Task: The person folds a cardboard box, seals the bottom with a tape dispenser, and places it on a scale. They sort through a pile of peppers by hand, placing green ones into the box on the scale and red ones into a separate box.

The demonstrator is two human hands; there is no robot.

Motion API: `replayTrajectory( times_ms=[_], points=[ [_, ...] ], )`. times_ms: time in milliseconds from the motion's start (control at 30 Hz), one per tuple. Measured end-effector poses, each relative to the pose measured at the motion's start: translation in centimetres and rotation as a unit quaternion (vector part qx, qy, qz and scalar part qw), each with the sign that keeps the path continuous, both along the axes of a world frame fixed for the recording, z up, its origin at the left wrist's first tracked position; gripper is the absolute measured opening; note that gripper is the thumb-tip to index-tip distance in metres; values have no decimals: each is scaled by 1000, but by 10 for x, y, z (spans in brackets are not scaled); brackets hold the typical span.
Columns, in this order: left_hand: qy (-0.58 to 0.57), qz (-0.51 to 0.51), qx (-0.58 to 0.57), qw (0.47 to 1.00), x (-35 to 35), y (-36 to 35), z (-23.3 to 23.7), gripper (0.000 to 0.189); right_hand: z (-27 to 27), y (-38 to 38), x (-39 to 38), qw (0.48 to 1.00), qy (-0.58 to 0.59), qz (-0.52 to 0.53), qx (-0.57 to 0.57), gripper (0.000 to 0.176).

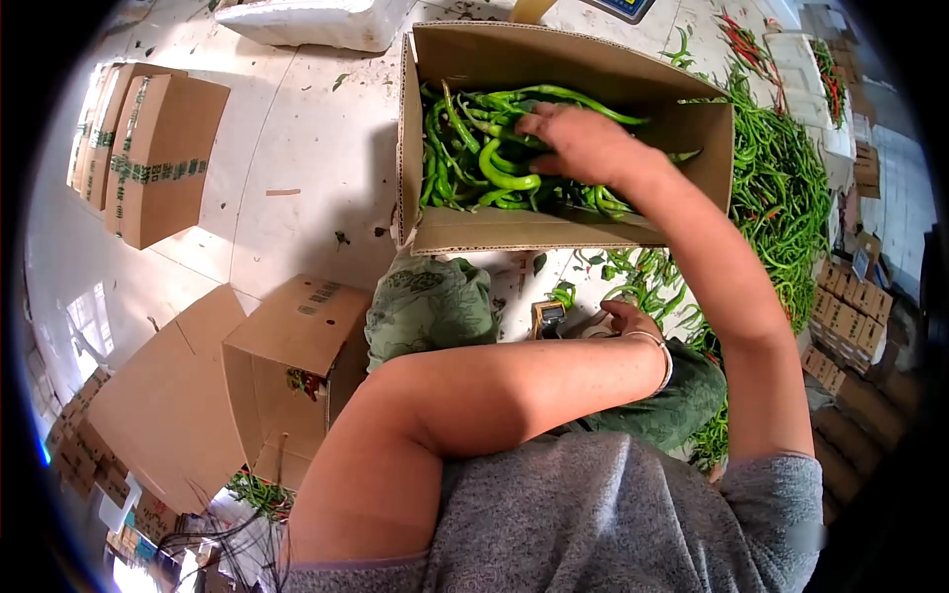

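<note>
My right hand [573, 140] reaches into an open cardboard box [554, 235] from the right. Its fingers are curled over long green chili peppers [509, 178] that cover the box's bottom, with the thumb below. The fingertips are partly hidden among the peppers. My left hand [633, 318], with a bracelet at the wrist, is low beside my right knee, near loose green chili peppers [643, 282] on the floor. Its visible fingers look apart, and nothing shows in them; part of the hand is hidden behind the forearm.
A large heap of green chili peppers [781, 198] lies right of the box. Another open carton [297, 341] stands left of my knee [430, 306]. Taped cartons [163, 158] are at far left. A white foam box [316, 22] and a scale [623, 8] are beyond.
</note>
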State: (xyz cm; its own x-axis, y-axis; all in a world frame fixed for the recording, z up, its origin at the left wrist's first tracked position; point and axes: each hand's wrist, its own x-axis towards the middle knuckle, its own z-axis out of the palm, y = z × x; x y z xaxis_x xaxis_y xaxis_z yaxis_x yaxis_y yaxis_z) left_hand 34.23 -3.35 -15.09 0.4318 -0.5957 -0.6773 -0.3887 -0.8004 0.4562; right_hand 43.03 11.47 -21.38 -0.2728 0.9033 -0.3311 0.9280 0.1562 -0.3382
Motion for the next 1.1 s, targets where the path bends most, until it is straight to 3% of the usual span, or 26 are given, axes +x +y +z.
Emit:
replayTrajectory(
  times_ms=[100, 133, 267, 300, 400, 467, 533, 633, 733, 800, 867, 933, 1067, 1100],
  points=[
    [-33, 8, 3, 999, 1, -18, -19, 43, 5, -8, 14, 994, -7, -11, -107, 46],
    [-26, 22, 0, 999, 2, -23, -22, 43, 15, -10, 22, 986, -96, -26, -137, 46],
    [-20, 54, -17, 998, -10, 1, -1, 46, 1, -41, 80, 970, -235, -60, 14, 40],
    [-21, 53, -11, 998, -10, -2, -3, 46, 8, -45, 77, 968, -231, -96, -2, 37],
    [-29, 62, -7, 998, -12, -9, -6, 45, -3, -53, 61, 998, -20, -54, -13, 39],
    [-29, 72, -10, 997, -13, -9, -3, 45, 14, -44, 11, 998, 6, -40, -53, 40],
    [-34, 35, -18, 999, -12, -10, -3, 44, 14, -36, -24, 992, 119, 4, -41, 39],
    [-51, 51, -26, 997, -13, -14, -7, 41, 14, -23, -46, 998, 57, -14, -35, 34],
    [-45, 50, -28, 997, -14, -9, -2, 42, 44, -15, -37, 976, -22, -53, -210, 32],
    [-34, 59, -28, 997, -15, -3, 4, 43, 32, -33, -12, 961, -183, -45, -203, 32],
    [-27, 97, -28, 995, -16, 2, 8, 43, 39, -46, 6, 942, -215, -47, -253, 28],
    [-37, 99, -38, 994, -17, 4, 8, 43, 55, -56, 9, 939, -153, -73, -298, 32],
    [-65, 69, -25, 995, -18, -8, -1, 42, 60, -59, 33, 966, 88, -45, -239, 41],
    [-68, 68, -26, 995, -19, -8, 1, 43, 65, -47, 39, 968, 48, -76, -234, 39]
  ],
)
